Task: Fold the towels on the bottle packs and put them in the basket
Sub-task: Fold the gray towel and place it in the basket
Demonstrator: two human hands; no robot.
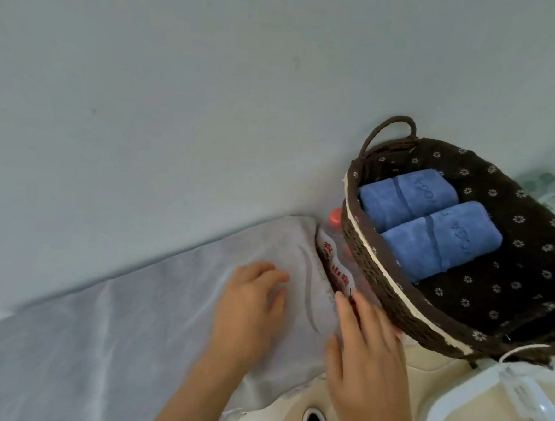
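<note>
- The step in hand looks like the start of a fold: a grey towel [129, 331] lies spread flat over the bottle packs [336, 244], of which only a red-capped bottle and a strip of printed wrap show at the towel's right end.
- The left hand [249, 310] rests on the towel near that end, its fingers [265, 272] loosely spread and holding nothing.
- The right hand [370, 361] lies along the towel's right edge, fingers [347, 314] straight and close together. I cannot tell whether the thumb is tucked under the hem.
- The next move probably calls for pinching that short edge and carrying it leftward over the long run of cloth, keeping the corners in line.
- The basket [374, 260], dark wicker with a flowered lining, stands just beside the packs.
- Inside it two folded blue towels [441, 238] lie side by side against its left wall, and the rest of the lining is bare.
</note>
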